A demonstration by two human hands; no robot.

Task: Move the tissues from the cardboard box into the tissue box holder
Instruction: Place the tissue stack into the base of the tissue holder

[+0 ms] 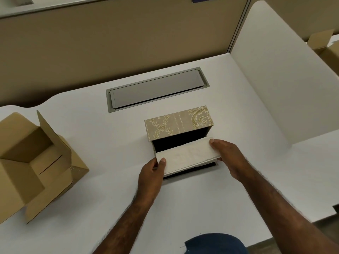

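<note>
A white desk (91,125) fills most of the frame, backed along the top by a tan partition (110,43) and walled on the right by a white divider (275,79). Set flush into the desk just above centre is a grey cable hatch (156,88), its lid shut. Past the divider, at the upper right edge, part of another carton (324,46) shows.

At the left edge a cardboard box (36,162) stands with its flaps spread; what I can see of its inside holds nothing but bare brown walls.

Right of centre sits the holder (178,123), patterned in beige and gold, its black interior open toward the viewer. A flat stack of white tissues (189,155) lies across that opening, tilted with its right end higher in the frame, partly over the dark cavity; I cannot tell whether it touches the holder.

The left hand (150,171) pinches the stack's lower-left end, thumb on top. The right hand (227,156) clasps the upper-right end, thumb on top and fingers beneath.

At the bottom edge a bit of dark blue cloth (214,243) shows between the forearms.
</note>
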